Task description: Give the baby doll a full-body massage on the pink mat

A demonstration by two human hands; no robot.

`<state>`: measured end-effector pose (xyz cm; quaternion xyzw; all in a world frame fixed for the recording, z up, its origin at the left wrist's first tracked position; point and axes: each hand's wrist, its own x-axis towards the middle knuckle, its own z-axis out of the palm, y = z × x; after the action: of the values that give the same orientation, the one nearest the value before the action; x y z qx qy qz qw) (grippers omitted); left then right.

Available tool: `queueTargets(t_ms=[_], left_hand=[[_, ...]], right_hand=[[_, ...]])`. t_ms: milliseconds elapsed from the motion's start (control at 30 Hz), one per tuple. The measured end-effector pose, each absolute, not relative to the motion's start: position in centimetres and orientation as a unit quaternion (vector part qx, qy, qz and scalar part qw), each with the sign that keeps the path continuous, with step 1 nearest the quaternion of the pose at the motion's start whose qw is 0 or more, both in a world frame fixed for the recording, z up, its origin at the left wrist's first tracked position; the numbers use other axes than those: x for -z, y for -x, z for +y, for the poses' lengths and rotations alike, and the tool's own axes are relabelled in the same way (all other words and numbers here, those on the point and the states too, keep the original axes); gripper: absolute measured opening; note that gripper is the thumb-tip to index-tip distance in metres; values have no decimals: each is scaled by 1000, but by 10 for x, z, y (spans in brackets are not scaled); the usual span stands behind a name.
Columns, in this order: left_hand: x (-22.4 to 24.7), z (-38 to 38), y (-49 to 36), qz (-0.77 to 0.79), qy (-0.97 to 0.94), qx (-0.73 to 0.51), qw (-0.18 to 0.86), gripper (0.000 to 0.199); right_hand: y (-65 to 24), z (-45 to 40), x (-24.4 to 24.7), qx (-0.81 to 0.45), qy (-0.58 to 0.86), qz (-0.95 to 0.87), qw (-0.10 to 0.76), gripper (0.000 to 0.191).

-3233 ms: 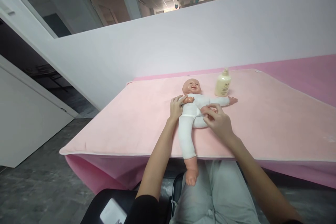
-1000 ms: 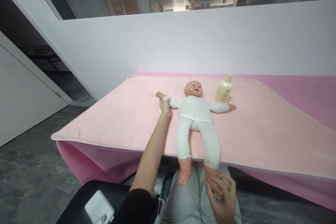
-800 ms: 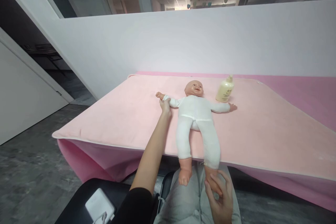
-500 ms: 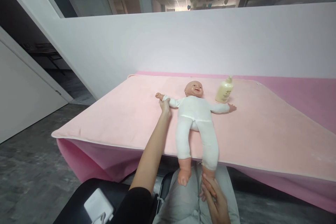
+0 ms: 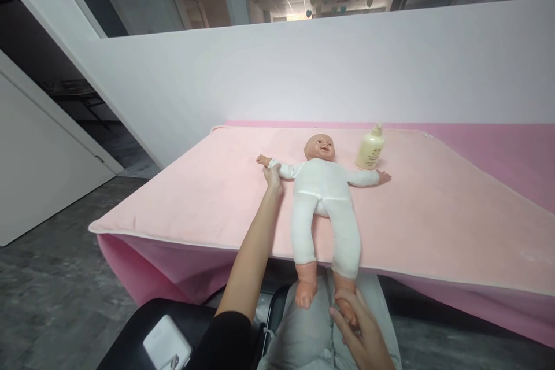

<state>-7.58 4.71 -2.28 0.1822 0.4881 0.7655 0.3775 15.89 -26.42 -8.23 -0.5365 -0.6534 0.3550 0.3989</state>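
Observation:
A baby doll in a white cloth suit lies face up, its head toward the wall and its feet hanging past the table's front edge. My left hand is closed round the doll's forearm on the left side, just below its small hand. Down at the front, my right hand is at the doll's right-side foot, fingers along its outer side and thumb apart on the other side. Part of that foot is hidden by my fingers. A pale yellow pump bottle stands beside the doll's outstretched arm.
The table carries a pink padded cover over a darker pink cloth. A white partition wall rises behind it. On a black seat at lower left lies a white device with a cable.
My right hand has shifted slightly to the right and loosened, its thumb now apart from the foot's sole. My left hand and the doll stay in place.

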Motion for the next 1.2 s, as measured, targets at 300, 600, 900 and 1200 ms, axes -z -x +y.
queueTargets(t_ms=[300, 600, 900, 1200], left_hand=[[23, 47, 72, 502, -202, -753, 375, 42], [19, 40, 62, 487, -372, -728, 308, 71], [12, 20, 47, 489, -670, -533, 165, 65], [14, 20, 47, 499, -704, -492, 119, 66]], right_hand=[[-186, -233, 13, -274, 506, -772, 269, 21], [-182, -187, -55, -362, 472, -768, 237, 24], [-175, -90, -53, -445, 446, -733, 256, 28], [-177, -88, -40, -466, 446, -723, 248, 32]])
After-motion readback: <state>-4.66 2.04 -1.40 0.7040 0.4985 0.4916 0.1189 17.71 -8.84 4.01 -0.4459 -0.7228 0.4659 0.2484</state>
